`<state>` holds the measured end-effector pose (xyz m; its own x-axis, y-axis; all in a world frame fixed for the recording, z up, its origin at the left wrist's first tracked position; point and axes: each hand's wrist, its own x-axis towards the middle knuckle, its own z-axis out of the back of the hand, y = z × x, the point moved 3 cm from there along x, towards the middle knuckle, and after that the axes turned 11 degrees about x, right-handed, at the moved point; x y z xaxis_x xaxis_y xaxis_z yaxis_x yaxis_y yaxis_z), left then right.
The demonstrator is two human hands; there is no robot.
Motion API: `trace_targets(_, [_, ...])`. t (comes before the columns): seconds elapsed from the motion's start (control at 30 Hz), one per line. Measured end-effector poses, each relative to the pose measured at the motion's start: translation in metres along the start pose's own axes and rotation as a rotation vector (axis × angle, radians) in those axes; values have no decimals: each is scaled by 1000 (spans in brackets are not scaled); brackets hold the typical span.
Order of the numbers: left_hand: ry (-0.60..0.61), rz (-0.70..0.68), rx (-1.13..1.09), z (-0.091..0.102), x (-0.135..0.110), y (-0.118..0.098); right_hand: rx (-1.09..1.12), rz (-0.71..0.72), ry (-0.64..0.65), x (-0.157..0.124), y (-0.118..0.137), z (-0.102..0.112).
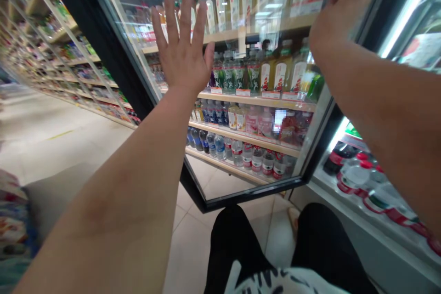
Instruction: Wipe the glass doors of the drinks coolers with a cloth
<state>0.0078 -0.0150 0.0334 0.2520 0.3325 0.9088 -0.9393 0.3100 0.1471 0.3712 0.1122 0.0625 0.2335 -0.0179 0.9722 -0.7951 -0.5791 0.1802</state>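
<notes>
My left hand [184, 50] lies flat with its fingers spread against the glass door [237, 183], near its left side. At the upper right, my right hand [344, 7] is raised close to the same glass, its fingers bent inward. The top frame edge cuts off part of that hand, and whatever it may hold is too blurred to name. The door has a black frame [257, 197] and stands swung open in front of my legs. Rows of drink bottles [241, 73] on several shelves show in the glass between my hands.
To the right, the lit cooler [344, 183] holds large bottles with red caps [365, 161] on its bottom shelf. Long store shelves [79, 62] line the left. Packaged goods [14, 225] stand at the lower left. My legs [237, 248] are on the tiled floor [193, 220] below the door.
</notes>
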Motion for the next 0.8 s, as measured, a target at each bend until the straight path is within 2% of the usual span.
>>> trace_targets(0.03, [2, 2, 15, 0, 0, 0, 20, -22, -9, -7, 15, 2])
trace_targets(0.1, [-1, -7, 22, 1, 0, -2, 53, 58, 55, -23, 44, 7])
trace_targets(0.17, [-16, -15, 27, 2, -1, -2, 75, 71, 87, -31, 62, 11])
trace_targets(0.3, [-9, -4, 53, 2, -1, -3, 73, -150, 17, -20, 78, 7])
trace_targets(0.37, [-2, 6, 45, 2, -2, -4, 109, -59, 87, -21, 92, 0])
trace_targets(0.47, [-11, 19, 30, 4, -2, -6, 209, 255, 241, -47, 113, -3])
trace_targets(0.53, [-5, 25, 29, 5, -2, -7, 232, 358, 279, -62, 121, 0])
trace_targets(0.6, [7, 30, 12, 5, -2, -6, 215, 400, 304, -64, 126, -1])
trace_targets(0.67, [18, 26, 23, 3, 0, -5, 190, 400, 318, -52, 132, -6])
trace_targets(0.8, [27, 67, 77, -5, 5, 0, 187, 236, 225, -33, 144, -22])
